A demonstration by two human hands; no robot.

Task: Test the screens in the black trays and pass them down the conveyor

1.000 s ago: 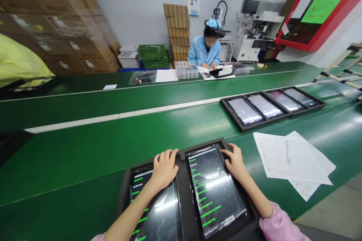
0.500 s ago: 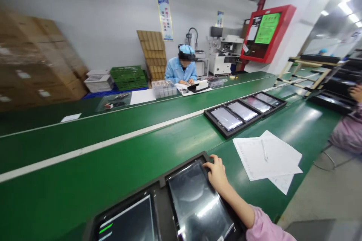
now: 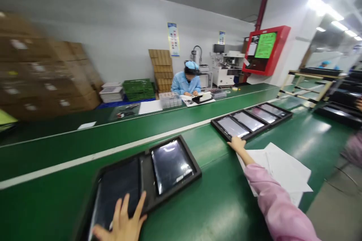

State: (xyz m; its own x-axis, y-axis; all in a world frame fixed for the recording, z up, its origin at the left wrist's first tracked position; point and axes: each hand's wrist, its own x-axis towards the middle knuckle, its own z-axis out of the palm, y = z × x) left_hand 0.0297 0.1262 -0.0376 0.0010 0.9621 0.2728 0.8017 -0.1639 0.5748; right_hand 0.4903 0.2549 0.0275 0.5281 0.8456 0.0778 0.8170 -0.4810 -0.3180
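My left hand [image 3: 123, 220] is spread, its fingers apart over the dark tablet screen [image 3: 118, 182] in the left slot of the near black tray [image 3: 195, 163]. Whether the fingertips press on it I cannot tell. A second glossy tablet screen [image 3: 171, 163] lies in that tray's right slot. Farther along, my right hand [image 3: 236, 144] has its fingers closed on the near corner of another black tray [image 3: 249, 135]. Several film-covered screens [image 3: 233, 127] lie in a row in that tray. White paper sheets [image 3: 283, 169] lie under my right forearm.
A white strip [image 3: 113, 147] runs along the green bench [image 3: 226, 199]. Across it a co-worker in blue [image 3: 185, 83] sits behind a clear parts box [image 3: 170, 99]. A pale rack [image 3: 308, 86] and stacked black trays [image 3: 342, 109] stand at right. Cartons [image 3: 48, 79] are piled at left.
My right hand has gone from the near tray's edge to the farther tray's corner. The near tray now sits farther up the bench. My left hand has come into view over the left screen.
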